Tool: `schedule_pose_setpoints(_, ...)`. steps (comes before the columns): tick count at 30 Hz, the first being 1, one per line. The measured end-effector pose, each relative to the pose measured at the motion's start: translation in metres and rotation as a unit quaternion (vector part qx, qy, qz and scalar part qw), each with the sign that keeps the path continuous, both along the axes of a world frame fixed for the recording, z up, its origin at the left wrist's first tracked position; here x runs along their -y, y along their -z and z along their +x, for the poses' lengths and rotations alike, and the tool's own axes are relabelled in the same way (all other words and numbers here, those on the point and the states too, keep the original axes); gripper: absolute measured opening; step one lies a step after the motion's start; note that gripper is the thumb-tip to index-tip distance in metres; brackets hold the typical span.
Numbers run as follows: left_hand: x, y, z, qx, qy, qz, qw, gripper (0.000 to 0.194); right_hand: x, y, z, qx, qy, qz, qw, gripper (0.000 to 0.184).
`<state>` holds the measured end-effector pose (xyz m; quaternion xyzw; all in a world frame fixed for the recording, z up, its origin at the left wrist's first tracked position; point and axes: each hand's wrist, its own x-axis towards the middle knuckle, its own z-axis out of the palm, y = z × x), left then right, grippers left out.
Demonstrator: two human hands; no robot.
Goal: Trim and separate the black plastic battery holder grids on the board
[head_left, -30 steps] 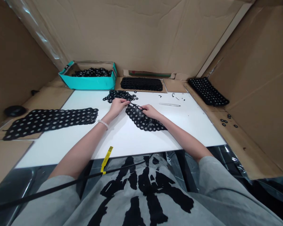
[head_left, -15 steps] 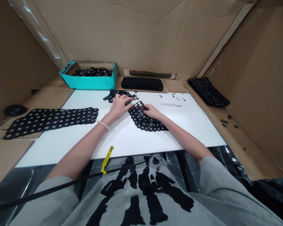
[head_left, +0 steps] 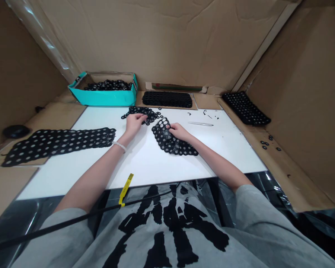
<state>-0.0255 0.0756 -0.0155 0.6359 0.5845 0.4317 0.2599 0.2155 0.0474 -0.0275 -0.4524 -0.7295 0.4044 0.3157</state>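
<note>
My left hand (head_left: 135, 124) is at the near edge of a pile of small black rings (head_left: 141, 111), its fingers pinched together. Whether a ring sits between those fingertips is too small to make out. A black perforated sheet (head_left: 174, 143) with rows of round holes lies bent on the white table in front of me. My right hand (head_left: 177, 131) grips this sheet near its upper end, thumb and fingers closed on its edge. Several loose rings lie between the pile and the sheet's top end.
A turquoise box (head_left: 106, 97) of black rings stands at back left. Stacked black sheets (head_left: 167, 99) lie at the back, with another perforated sheet (head_left: 246, 108) at right and a long one (head_left: 61, 143) at left. A white pen-like tool (head_left: 201, 124) lies beyond my right hand.
My left hand has moved left, away from the top of the sheet to the ring pile, and its spread fingers have closed into a pinch. My right hand still holds the sheet.
</note>
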Motion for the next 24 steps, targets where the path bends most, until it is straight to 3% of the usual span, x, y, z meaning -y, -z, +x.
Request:
schedule_pose_setpoints(2,-0.003,-0.002,-0.008,-0.082,-0.045,0.051,0.994,0.03,0.001,-0.002,0.0,-0.001,0.01,-0.011,1.0,0.021)
schedule_pose_setpoints(4,0.0,-0.006,-0.009,-0.156,-0.051,0.085,0.983,0.036,0.003,-0.004,0.0,-0.009,0.007,-0.015,1.0,0.022)
schedule_pose_setpoints(10,0.023,-0.012,0.013,-0.235,0.086,0.128,0.96,0.044,0.004,-0.01,-0.002,-0.034,-0.04,-0.009,0.999,0.021)
schedule_pose_setpoints(19,0.029,0.005,0.022,-0.249,0.168,0.123,0.946,0.047,0.001,-0.007,-0.002,-0.021,-0.044,-0.001,0.999,0.022)
schedule_pose_setpoints(21,0.029,-0.002,0.021,-0.247,0.166,0.12,0.947,0.048,0.002,-0.007,-0.004,-0.01,-0.032,-0.012,0.999,0.023)
schedule_pose_setpoints(24,0.026,-0.024,0.016,-0.243,0.146,0.134,0.95,0.046,0.007,-0.017,-0.001,0.051,-0.01,-0.022,0.998,0.027)
